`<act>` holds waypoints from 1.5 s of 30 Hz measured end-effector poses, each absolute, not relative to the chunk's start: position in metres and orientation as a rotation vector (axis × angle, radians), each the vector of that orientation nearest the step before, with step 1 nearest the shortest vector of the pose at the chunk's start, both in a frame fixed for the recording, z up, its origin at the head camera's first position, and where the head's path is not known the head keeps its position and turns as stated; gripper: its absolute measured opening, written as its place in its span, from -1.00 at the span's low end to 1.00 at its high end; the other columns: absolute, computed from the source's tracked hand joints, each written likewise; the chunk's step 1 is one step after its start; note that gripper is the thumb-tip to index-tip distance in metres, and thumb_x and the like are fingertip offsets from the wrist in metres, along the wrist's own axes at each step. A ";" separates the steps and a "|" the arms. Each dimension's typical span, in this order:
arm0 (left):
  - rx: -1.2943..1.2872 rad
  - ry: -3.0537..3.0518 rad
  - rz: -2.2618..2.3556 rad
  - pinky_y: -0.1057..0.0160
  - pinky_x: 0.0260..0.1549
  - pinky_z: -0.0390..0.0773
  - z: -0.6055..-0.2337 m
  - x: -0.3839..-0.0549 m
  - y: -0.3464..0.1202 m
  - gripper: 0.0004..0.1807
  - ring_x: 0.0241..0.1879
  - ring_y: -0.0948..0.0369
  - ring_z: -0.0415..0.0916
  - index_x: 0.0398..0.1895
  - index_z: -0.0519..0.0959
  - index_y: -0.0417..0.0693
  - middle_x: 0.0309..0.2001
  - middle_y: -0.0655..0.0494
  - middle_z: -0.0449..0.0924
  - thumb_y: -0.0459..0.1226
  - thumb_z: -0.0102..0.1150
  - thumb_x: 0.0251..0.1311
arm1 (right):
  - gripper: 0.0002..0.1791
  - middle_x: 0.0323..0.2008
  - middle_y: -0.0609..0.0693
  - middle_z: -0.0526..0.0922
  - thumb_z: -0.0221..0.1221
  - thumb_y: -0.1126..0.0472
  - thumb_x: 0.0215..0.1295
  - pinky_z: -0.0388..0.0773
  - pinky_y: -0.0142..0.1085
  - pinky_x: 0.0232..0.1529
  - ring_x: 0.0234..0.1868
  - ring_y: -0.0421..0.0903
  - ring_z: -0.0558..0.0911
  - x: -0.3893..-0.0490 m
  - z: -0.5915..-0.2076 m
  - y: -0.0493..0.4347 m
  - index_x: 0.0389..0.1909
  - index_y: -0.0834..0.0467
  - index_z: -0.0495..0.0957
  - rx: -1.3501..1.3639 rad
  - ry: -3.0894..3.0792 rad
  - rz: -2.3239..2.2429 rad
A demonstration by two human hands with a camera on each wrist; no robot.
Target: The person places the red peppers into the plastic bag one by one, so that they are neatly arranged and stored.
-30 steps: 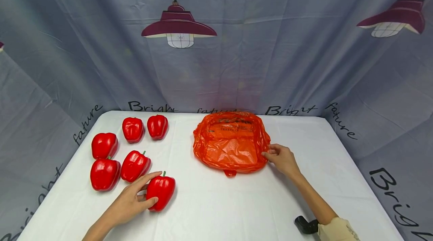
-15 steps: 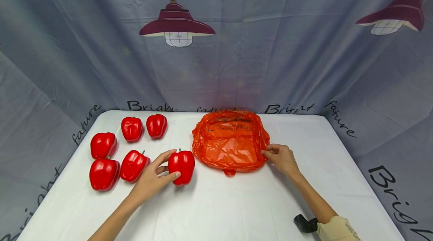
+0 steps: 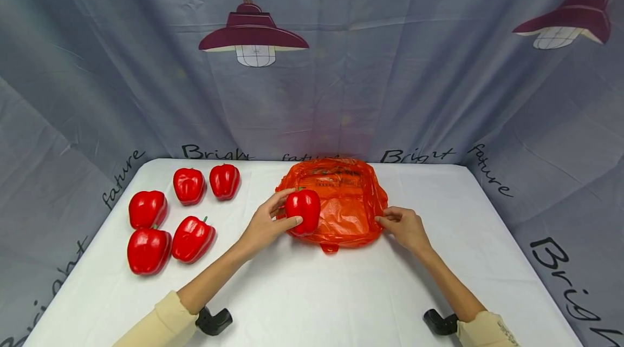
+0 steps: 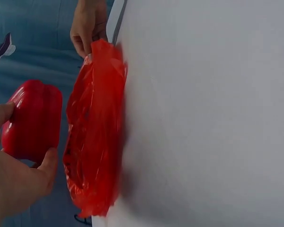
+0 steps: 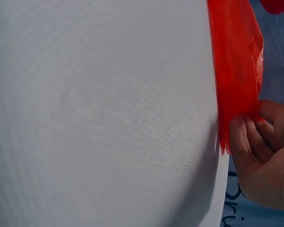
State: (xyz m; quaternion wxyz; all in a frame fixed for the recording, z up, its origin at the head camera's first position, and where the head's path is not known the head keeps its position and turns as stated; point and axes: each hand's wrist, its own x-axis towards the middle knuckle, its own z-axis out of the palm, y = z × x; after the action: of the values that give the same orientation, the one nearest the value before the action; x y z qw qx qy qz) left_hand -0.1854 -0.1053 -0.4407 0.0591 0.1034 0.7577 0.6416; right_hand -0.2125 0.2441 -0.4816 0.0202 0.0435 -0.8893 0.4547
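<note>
My left hand point(image 3: 265, 226) holds a red bell pepper point(image 3: 304, 211) between thumb and fingers, over the left part of an open orange plastic bag point(image 3: 348, 217). In the left wrist view the pepper point(image 4: 35, 120) is raised off the table, level with the bag's upper rim point(image 4: 78, 118). With thumb and fingertips, my right hand point(image 3: 405, 228) pinches the right edge of the bag. The right wrist view shows those fingers point(image 5: 241, 142) at the orange plastic point(image 5: 236, 61), close to the white tabletop.
Several more red bell peppers lie at the table's left, among them a front one point(image 3: 149, 251) and a back one point(image 3: 225, 181). A grey curtain point(image 3: 331, 92) printed with lamps hangs behind the white table point(image 3: 341, 298). Black devices point(image 3: 214, 321) sit at both wrists.
My left hand has lifted the pepper from the table's front left and carried it right and away from me, over the bag. The right hand stays at the bag's edge.
</note>
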 end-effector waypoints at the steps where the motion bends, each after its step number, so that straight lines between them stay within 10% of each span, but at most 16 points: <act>1: 0.315 2.288 1.944 0.03 0.03 0.59 -0.441 -0.190 -0.101 -0.32 0.20 -0.04 0.40 0.39 0.41 0.14 0.28 -0.02 0.43 -0.21 0.40 0.19 | -0.83 -0.38 0.11 0.73 0.35 0.31 0.25 0.63 -0.41 -0.40 -0.41 -0.07 0.68 -0.212 -0.482 0.244 -0.24 0.36 0.68 0.133 -2.759 1.420; 45: 0.237 2.285 1.853 -0.05 0.11 0.53 -0.465 -0.308 0.022 -0.29 0.25 -0.07 0.36 0.47 0.34 0.08 0.35 -0.07 0.34 -0.38 0.32 0.25 | -0.79 -0.37 0.07 0.71 0.34 0.29 0.27 0.61 -0.41 -0.34 -0.37 -0.03 0.67 -0.214 -0.482 0.245 -0.16 0.35 0.68 0.172 -2.809 1.399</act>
State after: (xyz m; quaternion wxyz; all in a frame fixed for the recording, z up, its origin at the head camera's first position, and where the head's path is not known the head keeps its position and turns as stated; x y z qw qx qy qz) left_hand -0.3076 0.0221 -0.4646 0.0949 0.0799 0.7706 0.6251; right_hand -0.2142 0.2446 -0.4819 -0.0006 0.0548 -0.8938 0.4451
